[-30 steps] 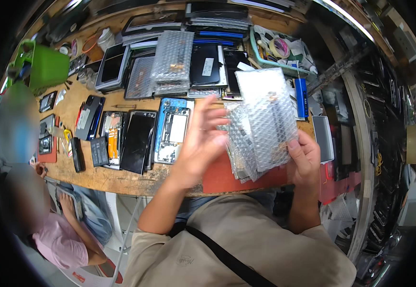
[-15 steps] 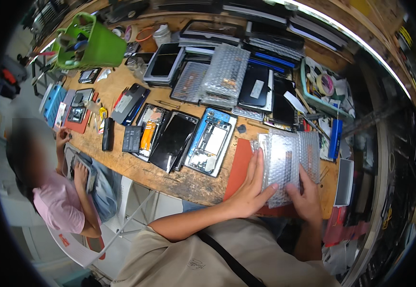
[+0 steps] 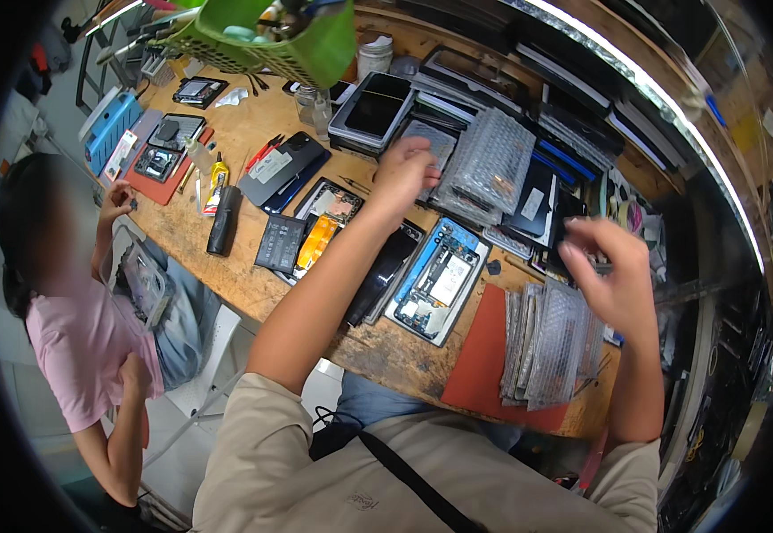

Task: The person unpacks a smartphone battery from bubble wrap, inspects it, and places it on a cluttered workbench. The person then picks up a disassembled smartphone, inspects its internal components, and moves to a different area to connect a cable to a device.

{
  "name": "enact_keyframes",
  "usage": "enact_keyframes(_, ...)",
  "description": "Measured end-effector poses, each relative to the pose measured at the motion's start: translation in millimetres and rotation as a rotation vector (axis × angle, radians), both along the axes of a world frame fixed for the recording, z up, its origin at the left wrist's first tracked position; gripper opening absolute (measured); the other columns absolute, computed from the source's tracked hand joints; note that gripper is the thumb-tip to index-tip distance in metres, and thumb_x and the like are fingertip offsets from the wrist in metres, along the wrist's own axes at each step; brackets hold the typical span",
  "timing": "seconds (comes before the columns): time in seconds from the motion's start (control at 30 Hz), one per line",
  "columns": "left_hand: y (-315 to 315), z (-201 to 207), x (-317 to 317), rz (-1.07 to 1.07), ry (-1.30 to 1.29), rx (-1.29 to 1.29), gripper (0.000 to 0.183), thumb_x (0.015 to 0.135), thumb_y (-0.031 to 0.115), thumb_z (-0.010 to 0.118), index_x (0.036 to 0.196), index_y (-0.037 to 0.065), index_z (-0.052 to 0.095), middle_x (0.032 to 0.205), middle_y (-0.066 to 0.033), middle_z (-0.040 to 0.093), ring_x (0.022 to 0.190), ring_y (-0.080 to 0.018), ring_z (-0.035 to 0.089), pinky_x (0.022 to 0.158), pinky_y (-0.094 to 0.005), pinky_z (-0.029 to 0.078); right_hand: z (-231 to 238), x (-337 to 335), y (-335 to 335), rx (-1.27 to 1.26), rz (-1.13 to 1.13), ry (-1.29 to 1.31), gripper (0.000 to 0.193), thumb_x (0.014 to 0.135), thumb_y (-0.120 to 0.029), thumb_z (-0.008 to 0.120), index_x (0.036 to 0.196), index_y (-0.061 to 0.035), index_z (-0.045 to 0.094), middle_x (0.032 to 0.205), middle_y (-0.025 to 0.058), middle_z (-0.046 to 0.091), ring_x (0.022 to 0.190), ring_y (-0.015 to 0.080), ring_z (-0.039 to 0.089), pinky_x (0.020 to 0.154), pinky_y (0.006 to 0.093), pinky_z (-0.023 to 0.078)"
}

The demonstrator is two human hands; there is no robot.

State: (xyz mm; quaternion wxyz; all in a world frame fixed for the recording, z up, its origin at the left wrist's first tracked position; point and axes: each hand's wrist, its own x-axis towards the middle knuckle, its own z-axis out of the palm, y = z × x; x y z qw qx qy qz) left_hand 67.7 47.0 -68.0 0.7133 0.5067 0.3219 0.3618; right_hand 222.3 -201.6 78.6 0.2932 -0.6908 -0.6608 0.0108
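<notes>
My left hand (image 3: 407,174) reaches across the bench, fingers curled, beside a flat bubble-wrapped pack (image 3: 441,145). What lies within its fingers, if anything, is hidden. Over the near right of the bench hovers my right hand (image 3: 616,271), thumb and fingers apart and a little blurred. Below it, a stack of bubble-wrapped flat packs (image 3: 553,351) leans on a red-brown mat (image 3: 473,346). A larger pile of bubble-wrapped packs (image 3: 490,162) stands to the right of my left hand. Under my left forearm are opened phones, one with an orange ribbon cable (image 3: 317,243).
An opened blue-framed phone (image 3: 440,280) lies at mid-bench. A green basket of tools (image 3: 271,40) stands at the back left. To the left sits a person in a pink shirt (image 3: 89,338). A black cylinder (image 3: 223,220) and a yellow tube (image 3: 216,182) lie nearby.
Both hands have come off the near bubble-wrapped stack. My left hand has moved far and left toward the back packs; my right has lifted and opened. The view has shifted, bringing the basket closer.
</notes>
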Motion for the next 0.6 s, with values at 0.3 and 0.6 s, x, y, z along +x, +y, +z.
enact_keyframes(0.3, 80, -64, 114, 0.22, -0.15, -0.099, 0.056, 0.097, 0.0, 0.041, 0.152, 0.001, 0.037, 0.135, -0.0193, 0.057, 0.105, -0.0224, 0.062, 0.083, -0.0299, 0.054, -39, 19, 241, -0.036, -0.099, -0.703, 0.058, 0.076, -0.022, 0.081, 0.126, -0.0042, 0.057, 0.115, 0.0191, 0.064, 0.111, 0.0379, 0.064, 0.089, 0.0463, 0.055)
enact_keyframes(0.6, 77, -47, 120, 0.269, -0.444, -0.256, 0.061, 0.093, -0.005, 0.039, 0.154, 0.003, 0.034, 0.141, -0.0197, 0.054, 0.116, -0.0263, 0.058, 0.094, -0.0347, 0.049, -97, 37, 310, -0.037, -0.242, -1.044, 0.086, 0.064, -0.026, 0.088, 0.137, -0.0078, 0.045, 0.119, 0.0166, 0.061, 0.114, 0.0361, 0.063, 0.084, 0.0478, 0.058)
